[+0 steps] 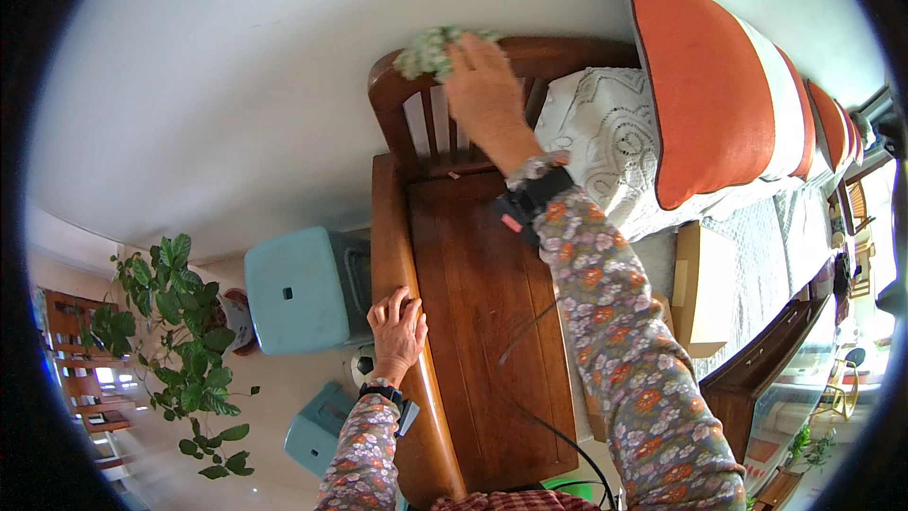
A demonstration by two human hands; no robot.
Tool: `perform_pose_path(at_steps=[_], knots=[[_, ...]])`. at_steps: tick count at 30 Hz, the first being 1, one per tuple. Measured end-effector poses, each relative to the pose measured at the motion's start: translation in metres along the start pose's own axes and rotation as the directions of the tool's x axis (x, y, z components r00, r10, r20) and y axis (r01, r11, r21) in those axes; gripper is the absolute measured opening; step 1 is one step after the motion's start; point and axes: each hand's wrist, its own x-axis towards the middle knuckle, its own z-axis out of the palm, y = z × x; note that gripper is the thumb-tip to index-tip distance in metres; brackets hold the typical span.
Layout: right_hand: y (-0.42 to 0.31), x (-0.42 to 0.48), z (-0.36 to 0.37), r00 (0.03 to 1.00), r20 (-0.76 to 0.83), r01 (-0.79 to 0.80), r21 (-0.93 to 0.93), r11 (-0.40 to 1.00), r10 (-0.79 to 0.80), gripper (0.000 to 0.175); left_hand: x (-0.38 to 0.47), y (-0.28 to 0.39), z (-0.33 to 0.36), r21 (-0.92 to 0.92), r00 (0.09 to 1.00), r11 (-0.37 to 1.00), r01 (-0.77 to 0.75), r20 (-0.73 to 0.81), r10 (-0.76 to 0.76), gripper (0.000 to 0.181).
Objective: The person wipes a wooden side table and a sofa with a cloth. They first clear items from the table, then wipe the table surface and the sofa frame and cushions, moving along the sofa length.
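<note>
My right hand (486, 89) presses a crumpled green-and-white cloth (429, 53) onto the curved top rail of a dark wooden sofa back (567, 51); the hand is slightly blurred. Below it are the back's slats and the bare wooden seat (475, 248). My left hand (397, 330) rests with bent fingers on the rounded wooden armrest (425, 397) and holds nothing. Both wrists wear black straps with small devices. A thin black cable (532, 415) hangs in front of the seat.
Left of the armrest stand a light blue plastic stool (294, 291), a second one (319, 429), a ball (362, 365) and a leafy potted plant (184, 319). To the right lie a white lace cover (610, 128), an orange-and-white cushion (709, 92), a cardboard box (702, 291) and a glass-topped table (780, 369).
</note>
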Motion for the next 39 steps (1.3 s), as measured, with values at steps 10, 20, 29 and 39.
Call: perform_pose_path(at_steps=[10,20,29,39], knots=[[0.135,0.007,-0.068,0.781,0.262,-0.398,-0.490,0.775,0.567,0.028,0.001,0.000,-0.003,0.016,1.000,1.000,-0.012,-0.020,0.013,0.031],[0.183,0.021,-0.064,0.816,0.497,-0.059,-0.438,0.897,0.296,0.029,0.002,-0.002,-0.002,0.035,0.999,0.999,-0.022,-0.023,0.022,0.032],[0.019,0.023,-0.013,0.881,0.444,-0.046,-0.259,0.965,0.161,0.040,0.002,-0.001,-0.006,-0.021,1.000,1.000,-0.001,0.019,0.002,0.031],[-0.086,0.022,0.039,0.965,0.222,0.176,-0.146,0.974,-0.141,0.042,-0.001,-0.002,-0.002,-0.012,1.000,1.000,0.023,0.013,-0.023,0.030]])
